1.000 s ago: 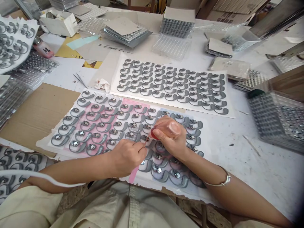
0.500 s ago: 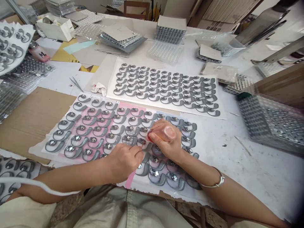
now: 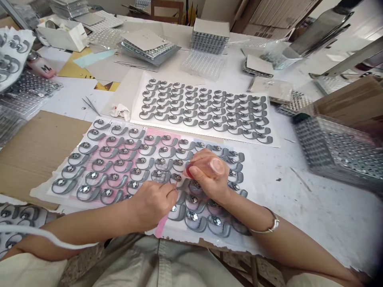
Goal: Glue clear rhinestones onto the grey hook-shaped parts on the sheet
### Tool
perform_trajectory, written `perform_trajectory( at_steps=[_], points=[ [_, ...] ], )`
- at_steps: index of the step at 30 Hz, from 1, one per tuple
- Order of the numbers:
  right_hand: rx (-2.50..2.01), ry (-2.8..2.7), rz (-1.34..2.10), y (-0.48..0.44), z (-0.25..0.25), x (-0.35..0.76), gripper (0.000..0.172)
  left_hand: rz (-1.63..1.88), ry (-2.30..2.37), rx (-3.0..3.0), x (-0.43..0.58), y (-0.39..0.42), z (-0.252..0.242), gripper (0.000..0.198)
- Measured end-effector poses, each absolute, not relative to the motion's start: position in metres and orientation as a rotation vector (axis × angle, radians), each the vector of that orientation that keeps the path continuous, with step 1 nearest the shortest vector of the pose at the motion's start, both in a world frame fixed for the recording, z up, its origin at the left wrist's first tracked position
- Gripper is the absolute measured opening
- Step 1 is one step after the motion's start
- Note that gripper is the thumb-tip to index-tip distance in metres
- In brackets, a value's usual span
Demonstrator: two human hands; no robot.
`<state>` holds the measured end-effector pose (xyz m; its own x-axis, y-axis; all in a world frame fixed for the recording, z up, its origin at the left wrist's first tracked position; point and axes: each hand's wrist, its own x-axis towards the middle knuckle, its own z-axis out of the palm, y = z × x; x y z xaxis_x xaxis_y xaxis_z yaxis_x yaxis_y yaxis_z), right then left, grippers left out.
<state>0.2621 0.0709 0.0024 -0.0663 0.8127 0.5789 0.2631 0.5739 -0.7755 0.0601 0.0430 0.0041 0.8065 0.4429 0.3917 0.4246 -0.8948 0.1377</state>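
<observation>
My right hand is wrapped round a small pinkish bottle, tilted with its red end toward the left and its pale round base facing up. Just left of it, my left hand is closed, its fingertips close together beside one of the metal pieces; what they pinch, if anything, is hidden. Under both hands lies a paper-backed sheet with pink and blue printed areas. It carries rows of grey curved hook-shaped pieces, each with a round shiny stone setting.
Behind, a second white sheet bears more of these pieces. Tweezers and a crumpled tissue lie at the left, near brown cardboard. Clear trays of stones stand at the right; a bottle marked M is far left.
The whole view has shifted slightly, so the table things sit a little further left. Both hands keep nearly the same place over the sheet, the bottle still in my right hand.
</observation>
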Motion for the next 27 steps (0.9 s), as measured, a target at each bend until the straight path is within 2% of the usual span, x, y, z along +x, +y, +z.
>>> perform_trajectory(
  at_steps=[5, 27],
  points=[
    [-0.930, -1.661, 0.548, 0.0724, 0.0024, 0.2618, 0.011, 0.742, 0.731, 2.904, 0.0607, 0.0414, 0.0010, 0.020],
    [-0.936, -1.656, 0.564, 0.0731, 0.0033, 0.2593, 0.014, 0.686, 0.733, 2.906, 0.0597, 0.0420, 0.0022, 0.019]
  ],
)
